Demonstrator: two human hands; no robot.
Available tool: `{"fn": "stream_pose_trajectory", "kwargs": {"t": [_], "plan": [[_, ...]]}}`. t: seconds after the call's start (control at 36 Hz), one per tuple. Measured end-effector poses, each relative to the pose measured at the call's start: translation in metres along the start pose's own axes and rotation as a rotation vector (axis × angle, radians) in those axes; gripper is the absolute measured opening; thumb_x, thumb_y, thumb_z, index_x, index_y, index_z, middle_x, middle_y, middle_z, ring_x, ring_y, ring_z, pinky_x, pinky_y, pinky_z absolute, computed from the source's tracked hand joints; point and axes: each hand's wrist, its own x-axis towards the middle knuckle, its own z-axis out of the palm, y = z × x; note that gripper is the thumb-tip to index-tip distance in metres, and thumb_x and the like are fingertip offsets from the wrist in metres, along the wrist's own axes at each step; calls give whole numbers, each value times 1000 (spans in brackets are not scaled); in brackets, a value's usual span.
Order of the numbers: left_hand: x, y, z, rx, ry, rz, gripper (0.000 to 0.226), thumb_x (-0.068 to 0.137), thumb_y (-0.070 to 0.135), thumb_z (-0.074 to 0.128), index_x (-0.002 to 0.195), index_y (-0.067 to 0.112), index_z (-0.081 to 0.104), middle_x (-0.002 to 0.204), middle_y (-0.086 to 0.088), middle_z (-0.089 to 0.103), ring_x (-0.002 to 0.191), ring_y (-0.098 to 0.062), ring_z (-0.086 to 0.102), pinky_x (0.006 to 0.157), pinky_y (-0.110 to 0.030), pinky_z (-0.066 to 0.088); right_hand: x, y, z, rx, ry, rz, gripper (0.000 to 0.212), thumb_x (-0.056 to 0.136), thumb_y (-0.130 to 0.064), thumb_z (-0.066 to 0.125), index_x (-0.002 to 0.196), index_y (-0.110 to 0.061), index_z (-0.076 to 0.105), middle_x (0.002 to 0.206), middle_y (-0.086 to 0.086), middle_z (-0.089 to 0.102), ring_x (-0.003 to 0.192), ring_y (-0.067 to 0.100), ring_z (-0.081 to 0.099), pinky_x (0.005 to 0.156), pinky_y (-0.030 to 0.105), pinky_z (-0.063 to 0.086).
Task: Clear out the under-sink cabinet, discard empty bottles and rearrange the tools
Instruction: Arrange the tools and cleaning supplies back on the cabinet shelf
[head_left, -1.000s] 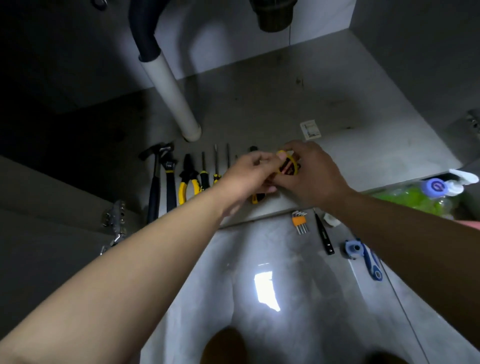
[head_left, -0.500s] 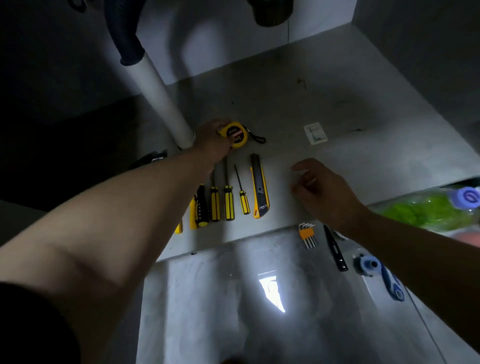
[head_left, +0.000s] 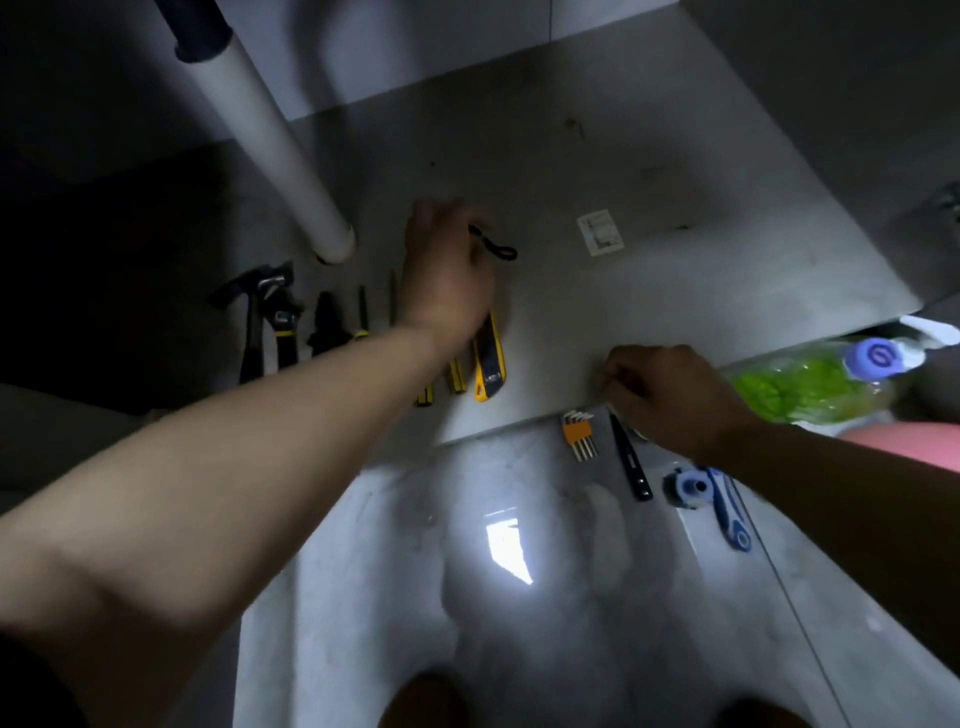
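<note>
Tool row: on the cabinet floor (head_left: 675, 182), a hammer (head_left: 253, 322), a wrench (head_left: 283, 325), pliers (head_left: 327, 322), screwdrivers (head_left: 456, 376) and a yellow utility knife (head_left: 489, 364) lie side by side with handles toward the near edge. I judge this is so each can be seen and lifted out singly.
Left hand (head_left: 447, 280): it reaches over the far end of the row and covers a small yellow tool. Only that tool's black wrist loop (head_left: 493, 247) shows clearly, trailing right. Whether the fingers grip it or only lie over it, I cannot tell.
Likely reason: the yellow tool seems to be going down just beyond the knife, in free space right of the drain pipe (head_left: 270, 140).
Right hand (head_left: 670, 395): it is at the near lip of the cabinet floor with the fingers curled in. Whether they pinch anything is not visible.
Waiting pieces: a hex key set (head_left: 579, 434), a slim black tool (head_left: 629, 462) and a blue-handled tool (head_left: 730, 514) lie on the room floor (head_left: 363, 571) just outside, near the right hand, probably next to be shelved.
Bottle: a green bottle (head_left: 795, 387) with a blue cap lies on its side at far right, outside the cabinet, apparently set apart for sorting.
Stage: rearranging looks well along.
</note>
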Motion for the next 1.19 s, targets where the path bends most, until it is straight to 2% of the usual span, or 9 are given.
{"fn": "stream_pose_trajectory", "kwargs": {"t": [0.11, 0.25, 0.42, 0.5, 0.61, 0.75, 0.86, 1.08, 1.19], "plan": [[-69, 45, 12, -122, -27, 318, 23, 83, 4, 51, 97, 14, 67, 106, -4, 50, 96, -15, 51, 80, -28, 44, -22, 13, -1, -160, -56, -27, 11, 88, -25, 60, 79, -20, 63, 62, 0, 61, 66, 33, 65, 56, 32, 42], [-150, 49, 32, -112, -373, 488, 16, 91, 12, 52, 103, 15, 63, 109, -1, 50, 87, -18, 56, 68, -34, 49, -38, 25, 0, -287, -225, -5, 20, 91, -30, 55, 85, -16, 68, 89, 12, 72, 89, 35, 68, 71, 34, 48], [-178, 6, 62, 218, -753, 376, 45, 88, 23, 55, 132, 28, 60, 143, -3, 44, 130, -25, 43, 94, -42, 51, -47, 26, 22, -261, -339, 44, 20, 86, -17, 59, 104, -16, 67, 109, 13, 65, 100, 35, 63, 72, 29, 40], [-174, -7, 76, 400, -816, 327, 72, 86, 24, 62, 152, 36, 38, 163, -9, 23, 149, -29, 24, 113, -40, 38, -46, 28, 42, -318, -406, 118, 36, 89, -16, 56, 125, -15, 58, 122, 15, 59, 108, 35, 62, 84, 34, 49], [-167, -15, 94, 536, -929, 322, 84, 88, 27, 63, 159, 38, 19, 169, -10, 1, 156, -28, 5, 119, -42, 27, -46, 25, 61, -332, -465, 190, 48, 88, -13, 54, 136, -19, 50, 125, 17, 55, 107, 40, 63, 87, 41, 54], [-164, -10, 102, 559, -898, 331, 72, 88, 21, 65, 152, 31, 33, 165, -13, 12, 153, -33, 14, 116, -45, 32, -47, 24, 74, -384, -478, 220, 42, 92, -11, 53, 133, -14, 49, 131, 20, 50, 105, 37, 65, 87, 41, 54], [-169, -7, 95, 500, -832, 297, 53, 88, 7, 60, 136, 25, 48, 140, -13, 37, 131, -35, 38, 103, -41, 43, -50, 21, 77, -359, -515, 233, 39, 95, -12, 53, 133, -14, 50, 132, 19, 50, 110, 37, 64, 95, 44, 53], [-185, -22, 76, 585, -874, 291, 62, 88, 13, 60, 146, 23, 39, 134, -17, 41, 122, -37, 44, 99, -40, 41, -65, 15, 82, -366, -635, 216, 37, 98, -18, 55, 133, -11, 50, 130, 18, 57, 119, 29, 58, 93, 34, 50], [-190, -30, 69, 557, -894, 215, 48, 87, 20, 64, 134, 21, 52, 128, -12, 46, 120, -33, 45, 94, -39, 45, -67, 18, 83, -393, -669, 170, 35, 98, -21, 54, 132, -12, 50, 133, 13, 58, 122, 27, 57, 98, 33, 47]]}}
